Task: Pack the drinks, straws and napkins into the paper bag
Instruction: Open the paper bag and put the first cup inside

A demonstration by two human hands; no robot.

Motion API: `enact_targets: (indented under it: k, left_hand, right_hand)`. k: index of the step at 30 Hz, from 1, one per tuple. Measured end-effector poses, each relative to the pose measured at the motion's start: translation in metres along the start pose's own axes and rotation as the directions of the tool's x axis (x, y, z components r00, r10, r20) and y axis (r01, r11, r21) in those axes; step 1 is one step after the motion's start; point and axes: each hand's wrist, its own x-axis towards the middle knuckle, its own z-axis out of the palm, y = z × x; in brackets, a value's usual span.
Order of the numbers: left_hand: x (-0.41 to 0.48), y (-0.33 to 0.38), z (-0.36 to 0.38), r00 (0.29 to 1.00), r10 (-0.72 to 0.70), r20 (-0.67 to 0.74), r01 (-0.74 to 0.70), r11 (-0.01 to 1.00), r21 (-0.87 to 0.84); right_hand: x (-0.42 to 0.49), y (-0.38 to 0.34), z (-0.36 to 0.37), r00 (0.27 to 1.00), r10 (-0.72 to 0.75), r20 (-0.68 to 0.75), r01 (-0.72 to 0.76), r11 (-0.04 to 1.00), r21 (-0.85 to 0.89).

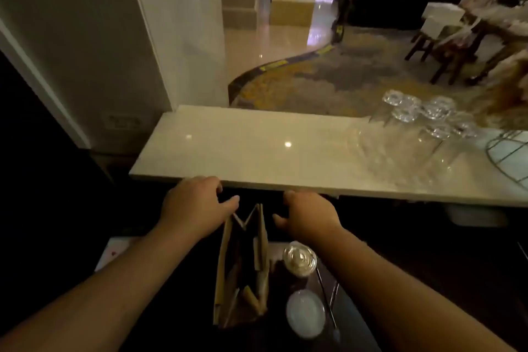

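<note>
1. Beyond a pale stone counter ledge (257,148) lies a lobby with glossy floor, patterned carpet and dark wooden chairs; upturned clear glasses (423,123) stand at the ledge's right end.
2. Below the ledge, a dark bench (357,331) carries the task's things, all dimly lit.
3. A brown paper bag (243,271) stands upright in the middle, its mouth partly open with the side folds tucked inward.
4. The left hand (194,206) is at the bag's far left top corner, fingers curled loosely; whether it pinches the paper cannot be told.
5. The right hand (308,216) hovers just right of the bag's far end, fingers bent and part open, holding nothing visible.
6. Just right of the bag stands a drink with a clear domed lid (300,258).
7. Nearer the camera sits a second drink with a flat white lid (305,313).
8. Thin straws (328,297) lie beside the two cups, on their right.
</note>
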Motion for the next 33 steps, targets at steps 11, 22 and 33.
enact_targets:
  k: [11,22,33]
  left_hand:
    - [-0.062,-0.025,0.081,0.956,-0.176,0.233,0.206,0.972,-0.111]
    - [-0.062,-0.031,0.09,0.967,-0.184,0.174,0.21,0.967,-0.146]
    - [-0.057,-0.032,0.087,0.963,-0.179,0.199,0.218,0.956,-0.195]
  right_hand:
    - [-0.038,0.039,0.121,0.865,0.218,0.453,-0.215,0.975,-0.057]
    - [-0.021,-0.005,0.01,0.898,0.112,0.425,0.0,0.967,-0.253]
    - [-0.006,-0.109,-0.071,0.855,-0.082,0.512,0.173,0.976,-0.133]
